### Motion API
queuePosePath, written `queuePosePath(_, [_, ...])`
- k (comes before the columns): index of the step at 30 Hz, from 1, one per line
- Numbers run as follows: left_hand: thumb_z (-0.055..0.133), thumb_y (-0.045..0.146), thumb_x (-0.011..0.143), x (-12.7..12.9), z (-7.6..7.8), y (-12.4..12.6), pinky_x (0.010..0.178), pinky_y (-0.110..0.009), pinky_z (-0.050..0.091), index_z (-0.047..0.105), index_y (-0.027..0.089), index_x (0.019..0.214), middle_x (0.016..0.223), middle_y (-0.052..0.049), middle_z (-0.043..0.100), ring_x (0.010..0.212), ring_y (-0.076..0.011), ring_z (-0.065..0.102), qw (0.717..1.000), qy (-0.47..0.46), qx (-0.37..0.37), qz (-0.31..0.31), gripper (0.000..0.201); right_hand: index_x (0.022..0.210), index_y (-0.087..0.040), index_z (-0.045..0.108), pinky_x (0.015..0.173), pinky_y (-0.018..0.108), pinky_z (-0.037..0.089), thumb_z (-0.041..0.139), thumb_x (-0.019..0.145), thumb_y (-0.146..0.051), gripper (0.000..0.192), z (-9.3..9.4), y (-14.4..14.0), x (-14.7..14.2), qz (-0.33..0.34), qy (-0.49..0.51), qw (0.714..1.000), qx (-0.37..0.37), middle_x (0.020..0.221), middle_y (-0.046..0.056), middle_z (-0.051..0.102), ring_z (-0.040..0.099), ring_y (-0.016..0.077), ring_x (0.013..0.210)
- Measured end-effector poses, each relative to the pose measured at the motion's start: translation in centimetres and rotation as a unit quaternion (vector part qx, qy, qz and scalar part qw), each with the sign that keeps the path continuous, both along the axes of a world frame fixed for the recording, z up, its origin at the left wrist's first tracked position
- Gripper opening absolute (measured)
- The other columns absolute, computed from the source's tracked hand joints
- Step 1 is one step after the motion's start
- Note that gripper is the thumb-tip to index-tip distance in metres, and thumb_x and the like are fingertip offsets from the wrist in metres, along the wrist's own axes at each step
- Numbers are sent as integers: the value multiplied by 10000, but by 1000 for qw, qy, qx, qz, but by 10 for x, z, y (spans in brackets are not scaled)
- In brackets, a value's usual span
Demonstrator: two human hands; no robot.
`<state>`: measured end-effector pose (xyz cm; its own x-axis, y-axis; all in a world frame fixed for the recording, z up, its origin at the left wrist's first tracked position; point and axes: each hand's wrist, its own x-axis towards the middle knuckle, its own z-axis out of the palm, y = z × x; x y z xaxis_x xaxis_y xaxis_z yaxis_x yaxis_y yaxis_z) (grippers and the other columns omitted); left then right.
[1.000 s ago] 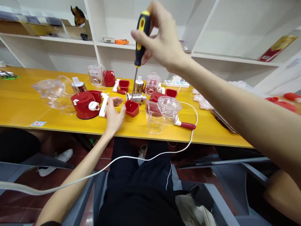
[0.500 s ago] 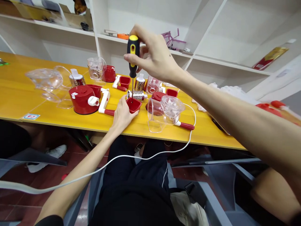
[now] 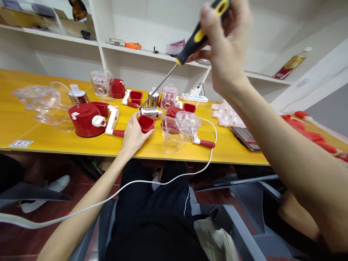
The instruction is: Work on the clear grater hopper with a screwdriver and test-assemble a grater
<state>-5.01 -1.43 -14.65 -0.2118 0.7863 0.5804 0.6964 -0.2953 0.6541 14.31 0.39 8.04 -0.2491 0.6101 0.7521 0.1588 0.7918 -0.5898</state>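
Observation:
My right hand (image 3: 228, 47) is raised above the table, closed around the black and yellow handle of a screwdriver (image 3: 194, 43). Its long shaft slants down to the left, the tip appearing near a metal grater drum (image 3: 150, 112). My left hand (image 3: 135, 133) grips a small red square cup (image 3: 146, 124) on the table, fingers round its left side and thumb at its front. Left of that hand lies a white crank with a red handle (image 3: 112, 123), beside a round red base (image 3: 86, 119). Right of the cup stands a clear plastic grater housing (image 3: 174, 134).
More red and clear grater parts stand behind and left on the yellow table (image 3: 146, 155). A white cable (image 3: 163, 183) runs across my lap. To the right are a phone (image 3: 247, 138) and a clear plastic bag (image 3: 227, 113). White shelves (image 3: 141, 52) rise behind.
My right hand has lifted the screwdriver out of the red cup, up and to the right, and tilted it. My left hand still holds the cup. The camera view has shifted slightly right.

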Motion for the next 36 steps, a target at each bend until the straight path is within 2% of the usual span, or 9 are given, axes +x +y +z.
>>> queuePosePath(2, [904, 419, 638, -2, 2, 0, 1119, -651, 386, 465, 152, 1318, 1367, -245, 527, 1331, -453, 497, 1000, 3, 26, 2, 852, 1069, -200, 359, 642, 183, 557, 553, 690, -710, 664, 0, 2, 31, -36, 122, 992, -17, 1012, -74, 521, 522, -69, 743])
queuePosePath(4, [833, 476, 721, -2, 9, -5, 1148, -622, 363, 491, 158, 1294, 1349, -222, 528, 1329, -415, 490, 997, -1, 78, -7, 739, 1056, -189, 379, 697, 212, 565, 585, 669, -667, 649, -9, 3, 66, -72, 276, 956, -64, 906, -49, 506, 514, -61, 718])
queuePosePath(8, [618, 461, 917, 14, 42, -30, 1120, -476, 440, 547, 192, 1269, 1315, -156, 568, 1282, -300, 537, 981, -15, 182, -63, 449, 1061, -151, 342, 756, 178, 563, 408, 788, -631, 555, -56, -6, 124, -119, 447, 876, -135, 762, -36, 436, 453, -90, 650])
queuePosePath(12, [675, 583, 856, 51, 87, -48, 1100, -501, 458, 527, 187, 1336, 1342, -157, 590, 1273, -324, 561, 970, 141, 106, -169, 639, 1029, -126, 376, 765, 122, 564, 347, 843, -558, 471, -110, -28, 146, -137, 542, 799, -223, 615, -54, 316, 302, -119, 561])
queuePosePath(16, [752, 673, 750, 78, 115, -31, 1055, -570, 476, 479, 172, 1423, 1403, -194, 577, 1314, -411, 545, 935, 292, -10, -200, 883, 1004, -96, 382, 809, 141, 592, 322, 865, -492, 424, -129, -37, 150, -126, 588, 750, -273, 600, -61, 345, 352, -111, 579])
queuePosePath(19, [792, 619, 736, 81, 125, -11, 997, -537, 517, 594, 189, 1312, 1295, -163, 653, 1195, -389, 633, 922, 319, -37, -216, 746, 1014, -102, 403, 855, 181, 615, 369, 849, -521, 452, -124, -41, 156, -114, 601, 750, -252, 642, -56, 413, 410, -108, 610])
queuePosePath(24, [826, 564, 715, 72, 143, -2, 1035, -474, 514, 628, 257, 1317, 1323, -104, 671, 1204, -332, 652, 894, 314, -70, -314, 704, 1056, -129, 420, 873, 231, 627, 460, 795, -580, 523, -116, -49, 163, -112, 601, 764, -206, 736, -53, 489, 496, -90, 670])
queuePosePath(29, [912, 520, 598, 70, 162, -6, 1097, -531, 473, 700, 285, 1248, 1331, -91, 677, 1263, -370, 615, 902, 263, -128, -317, 724, 1063, -127, 423, 822, 229, 618, 472, 793, -565, 517, -120, -48, 156, -108, 596, 766, -214, 771, -39, 502, 514, -81, 689])
queuePosePath(36, [963, 217, 482, 75, 180, 14, 941, -495, 559, 774, 240, 845, 861, -29, 709, 913, -296, 713, 903, 136, -174, -369, 410, 1116, -150, 384, 828, 262, 624, 467, 801, -583, 542, -124, -46, 149, -118, 589, 768, -224, 828, -45, 517, 536, -74, 712])
